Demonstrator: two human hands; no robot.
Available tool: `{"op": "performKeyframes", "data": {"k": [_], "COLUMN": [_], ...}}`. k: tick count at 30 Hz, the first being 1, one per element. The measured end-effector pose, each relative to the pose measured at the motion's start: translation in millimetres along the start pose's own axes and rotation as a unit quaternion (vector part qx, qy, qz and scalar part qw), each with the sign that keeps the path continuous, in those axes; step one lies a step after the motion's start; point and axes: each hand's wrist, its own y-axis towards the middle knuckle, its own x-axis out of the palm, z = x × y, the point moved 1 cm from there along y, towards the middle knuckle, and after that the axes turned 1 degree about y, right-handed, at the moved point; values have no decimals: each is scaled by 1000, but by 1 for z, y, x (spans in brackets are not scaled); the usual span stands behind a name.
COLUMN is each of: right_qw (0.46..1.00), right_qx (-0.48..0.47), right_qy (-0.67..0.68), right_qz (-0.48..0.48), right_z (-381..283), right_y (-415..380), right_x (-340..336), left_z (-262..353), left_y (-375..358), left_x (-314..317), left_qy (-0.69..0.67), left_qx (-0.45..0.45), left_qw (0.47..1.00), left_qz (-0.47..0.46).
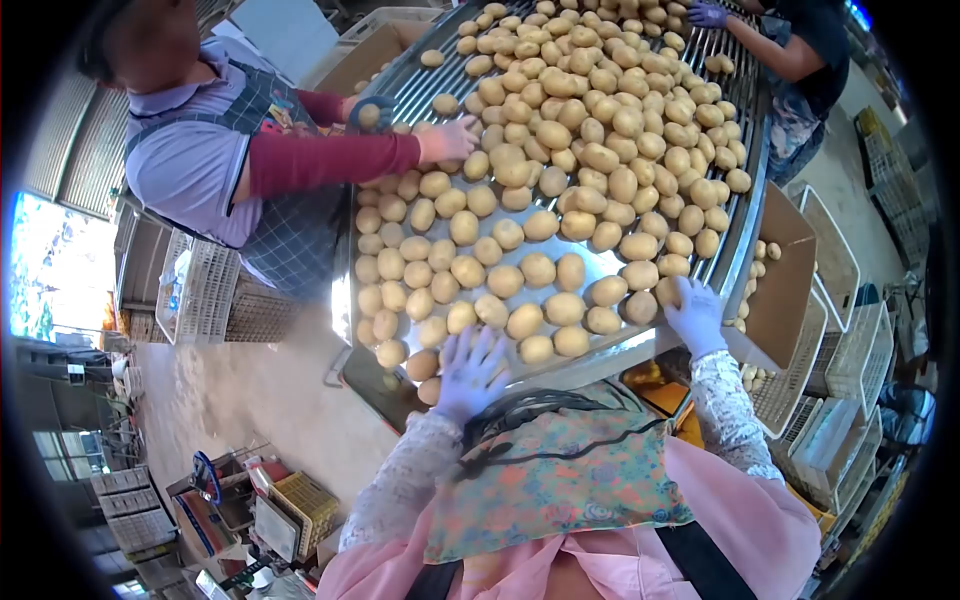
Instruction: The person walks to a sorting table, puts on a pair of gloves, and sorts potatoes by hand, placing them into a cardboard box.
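Observation:
Many potatoes [537, 269] lie spread on a metal sorting table [605, 262], heaped thicker toward its far side. At the near edge, my left hand [470, 375], in a pale purple glove, is open with its fingers spread beside the front potatoes. Two darker potatoes [423, 365] lie just left of it. My right hand [694, 316], gloved alike, is at the table's right near corner, with thumb and fingers around a potato [667, 291]. Part of that potato is hidden by the fingers.
A co-worker at the left reaches a hand [450, 141] among the potatoes. Another person's gloved hand [708, 14] is at the far right. A cardboard box [781, 275] with potatoes stands right of the table, by plastic crates [850, 360]. More crates [197, 290] stand at left.

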Motion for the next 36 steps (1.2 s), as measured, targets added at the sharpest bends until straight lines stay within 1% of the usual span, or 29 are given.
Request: {"op": "performKeyframes", "data": {"k": [1,3,4,6,7,9,10,11,13,15,16,17,18,19,20,21,22,23,24,25,26,27,28,29,30,31,32,33,36], "right_qw": [1000,996,997,993,989,982,974,973,921,911,874,815,815,861,925,901,956,987,971,925,897,907,936,958,958,968,976,976,976], "right_qx": [1,9,-20,5,6,-7,-23,-23,11,-5,9,99,156,78,249,176,130,83,-49,-48,-192,-287,-255,-223,-226,-185,-141,-142,-127], "right_qy": [2,21,30,61,80,102,121,122,367,413,485,561,526,346,60,-115,-36,43,210,370,362,240,172,104,105,77,49,51,15], "right_qz": [-2,-85,-73,-105,-123,-157,-193,-192,-130,9,38,106,188,364,280,380,261,133,105,-77,-168,-192,-172,-148,-146,-152,-160,-158,-176], "right_z": [1,5,3,-9,-16,-30,-34,-34,-31,-9,9,39,81,104,105,124,94,43,9,-20,-50,-89,-109,-123,-134,-143,-148,-150,-153], "right_y": [0,-3,2,13,18,21,22,18,6,0,-1,0,1,5,-8,-9,-8,-11,-20,-24,-26,-30,-35,-38,-35,-33,-32,-31,-22], "right_x": [2,4,14,26,26,21,19,21,23,17,1,1,-1,-6,-37,-24,-49,-73,-63,-40,-18,-24,-5,19,29,37,44,50,67], "left_z": [-10,-28,-33,-41,-37,-19,-17,-5,21,5,-9,-29,-53,-68,-72,-78,-84,-78,-58,-40,-19,-2,5,12,16,14,7,0,-28], "left_y": [-16,-42,-43,-46,-40,-19,-6,5,22,16,10,0,-11,-19,-19,-12,-2,12,31,49,68,78,74,62,52,37,17,2,-24], "left_x": [-4,-11,-10,-7,-3,13,27,29,24,1,-10,-10,-4,4,11,16,17,21,27,30,18,6,13,22,26,20,11,3,-8], "left_qy": [1,-15,-15,-62,-60,35,1,2,-50,-83,-115,-115,-44,25,23,33,45,44,42,40,22,5,4,-56,-113,-109,-75,-42,5], "left_qx": [0,-77,-75,-181,-180,-234,-175,-174,-94,-80,-61,-61,-111,-161,-161,-213,-265,-267,-274,-279,-234,-189,-191,-144,-95,-94,-80,-69,-123], "left_qw": [1000,996,996,981,981,966,981,981,994,993,991,991,993,986,986,976,961,961,957,954,971,982,981,988,987,988,993,997,992], "left_qz": [-3,-39,-39,25,25,101,89,89,4,-1,-8,-9,8,24,22,41,62,63,79,98,39,-20,-20,19,60,60,33,8,-7]}}
